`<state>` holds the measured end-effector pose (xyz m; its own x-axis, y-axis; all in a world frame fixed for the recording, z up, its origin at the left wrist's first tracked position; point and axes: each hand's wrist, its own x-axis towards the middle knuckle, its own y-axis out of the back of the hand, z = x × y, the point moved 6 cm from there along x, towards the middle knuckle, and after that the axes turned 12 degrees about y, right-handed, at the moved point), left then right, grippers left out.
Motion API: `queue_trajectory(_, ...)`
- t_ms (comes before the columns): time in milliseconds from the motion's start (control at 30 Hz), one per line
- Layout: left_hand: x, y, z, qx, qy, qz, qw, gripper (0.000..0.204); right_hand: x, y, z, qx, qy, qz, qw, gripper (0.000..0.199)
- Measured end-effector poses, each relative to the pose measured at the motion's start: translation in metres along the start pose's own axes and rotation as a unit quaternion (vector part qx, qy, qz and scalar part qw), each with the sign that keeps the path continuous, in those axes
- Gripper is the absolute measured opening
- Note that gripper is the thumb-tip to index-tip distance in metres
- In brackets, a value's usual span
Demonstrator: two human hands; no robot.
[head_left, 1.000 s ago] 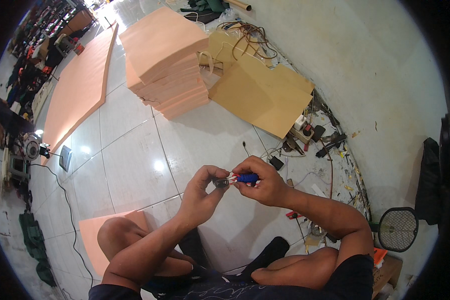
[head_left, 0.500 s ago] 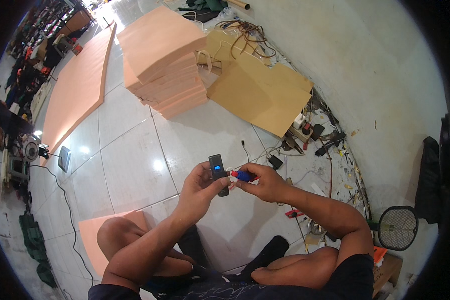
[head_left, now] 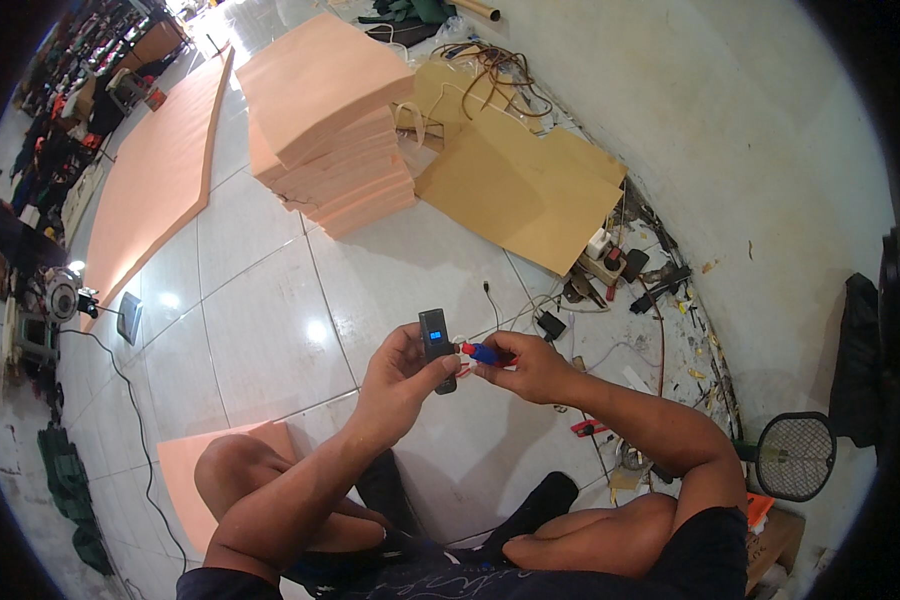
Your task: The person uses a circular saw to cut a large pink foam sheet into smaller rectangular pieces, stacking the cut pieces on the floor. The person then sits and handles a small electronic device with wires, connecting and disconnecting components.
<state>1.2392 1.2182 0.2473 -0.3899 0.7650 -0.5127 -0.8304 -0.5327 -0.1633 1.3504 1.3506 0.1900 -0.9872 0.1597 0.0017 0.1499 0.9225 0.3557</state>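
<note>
Your single head camera looked steeply down from above your lap, facing forward over the tiled floor (head_left: 260, 330) toward the wall (head_left: 730, 130) at upper right. Your left hand (head_left: 398, 375) and right hand (head_left: 530, 367) sat near the middle of the picture, close beneath the lens, with your forearms entering from the lower edge and your knees at the bottom. The fisheye bent the floor joints toward a dark round rim. The foam stack (head_left: 325, 120) lay farther off, toward the top. No second view was given.

White tiled floor (head_left: 260, 330) bears stacked orange foam sheets (head_left: 325, 120), cardboard (head_left: 515, 185), perhaps tools (head_left: 620, 275).
</note>
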Motion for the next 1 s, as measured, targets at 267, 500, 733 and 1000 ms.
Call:
queue_trajectory(267, -0.0018, -0.001, 0.0006, -0.007, 0.001, 0.0, 1.0, 0.035, -0.0013, -0.0001, 0.002, -0.006, -0.003, -0.002, 1.0, 0.03)
queue_trajectory(500, -0.0013, -0.0005, -0.0004, -0.006, -0.005, -0.003, 1.0, 0.035, -0.0011, 0.0007, 0.0023, -0.012, -0.002, 0.0, 1.0, 0.031)
queue_trajectory(733, -0.0021, -0.002, 0.0007, 0.002, -0.004, -0.004, 1.0, 0.035, -0.0021, 0.0004, 0.0061, -0.005, -0.007, -0.001, 1.0, 0.03)
queue_trajectory(1000, -0.0025, -0.0014, -0.0003, -0.008, -0.009, -0.002, 1.0, 0.035, -0.0022, 0.0011, 0.0071, -0.01, -0.017, -0.005, 1.0, 0.029)
